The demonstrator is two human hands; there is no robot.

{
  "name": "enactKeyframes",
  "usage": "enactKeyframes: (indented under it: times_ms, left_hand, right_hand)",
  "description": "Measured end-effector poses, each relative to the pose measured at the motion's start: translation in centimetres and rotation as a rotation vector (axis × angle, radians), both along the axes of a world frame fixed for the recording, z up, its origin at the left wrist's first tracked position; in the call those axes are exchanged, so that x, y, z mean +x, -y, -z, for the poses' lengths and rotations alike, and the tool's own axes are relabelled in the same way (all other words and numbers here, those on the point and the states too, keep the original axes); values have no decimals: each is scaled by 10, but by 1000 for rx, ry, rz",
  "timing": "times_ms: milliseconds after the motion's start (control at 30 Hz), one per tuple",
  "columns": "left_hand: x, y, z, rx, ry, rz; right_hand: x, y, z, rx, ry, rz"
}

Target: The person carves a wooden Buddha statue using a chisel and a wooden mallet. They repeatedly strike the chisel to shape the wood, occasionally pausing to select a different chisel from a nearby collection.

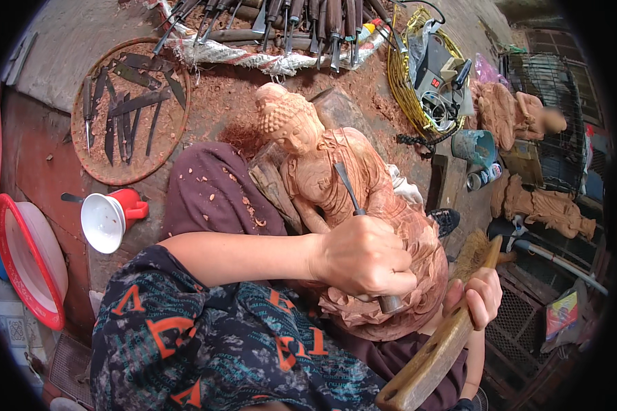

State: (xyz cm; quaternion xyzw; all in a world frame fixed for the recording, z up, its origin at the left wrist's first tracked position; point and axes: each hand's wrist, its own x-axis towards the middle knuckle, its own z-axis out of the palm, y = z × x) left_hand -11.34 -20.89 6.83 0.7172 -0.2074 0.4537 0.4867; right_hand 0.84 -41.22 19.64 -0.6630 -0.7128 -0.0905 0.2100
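Observation:
A carved wooden Buddha statue point(336, 164) leans back across my lap, its curly-haired head toward the far side and its base toward me. My left hand point(363, 257) is closed round the handle of a chisel point(347, 183). The chisel's flat blade points up and away over the statue's chest, and its handle end sticks out below my fist. At the right, my right hand point(483, 298) grips a wooden-handled brush point(435, 359). Its pale bristles point(474, 255) are beside the statue's base. Part of the base is hidden by my left hand.
Several chisels point(334, 27) lie on a sack point(253, 60) at the far side. A round tray point(110, 179) of blades is at the left, near a red and white mug point(104, 222) and a basin point(31, 260). More carvings point(545, 209) stand right. Wood shavings cover the floor.

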Motion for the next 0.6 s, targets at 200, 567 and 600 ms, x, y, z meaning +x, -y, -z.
enactKeyframes:
  times_ms: [200,567,600]
  left_hand:
    - [2,-4,-1,-6,2,1]
    - [-16,16,-5,79,105,34]
    - [-15,17,0,103,92,12]
  right_hand:
    - [-11,-3,-8,-202,41,176]
    - [-19,-7,3,-82,-17,213]
    - [-19,-8,5,-65,-27,210]
